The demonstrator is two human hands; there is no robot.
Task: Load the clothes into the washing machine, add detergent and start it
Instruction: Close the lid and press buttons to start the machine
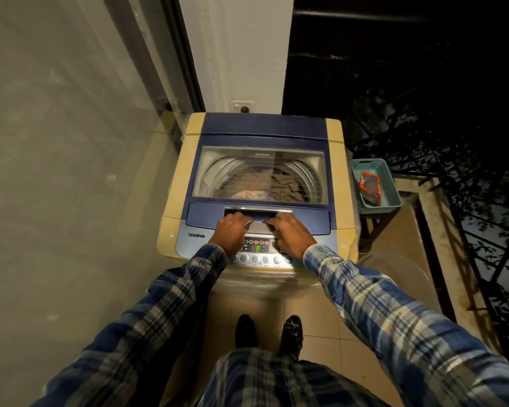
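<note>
A top-loading washing machine [174, 183] with a cream body and a blue lid stands in front of me. Its lid [262, 129] lies flat and closed, and through the clear window I see clothes [276, 183] in the drum. My left hand [232, 230] and my right hand [290, 233] rest side by side on the lid handle [259, 214], fingers curled into its recess. Below the hands the control panel [257, 249] shows a lit green display and a row of round buttons.
A teal plastic basket [385, 183] with a red-edged detergent pouch [370, 186] sits on a stool right of the machine. A glass panel runs along the left, a wall socket [243, 107] sits behind the machine, and a dark railing lies to the right. My shoes stand on the tiled floor.
</note>
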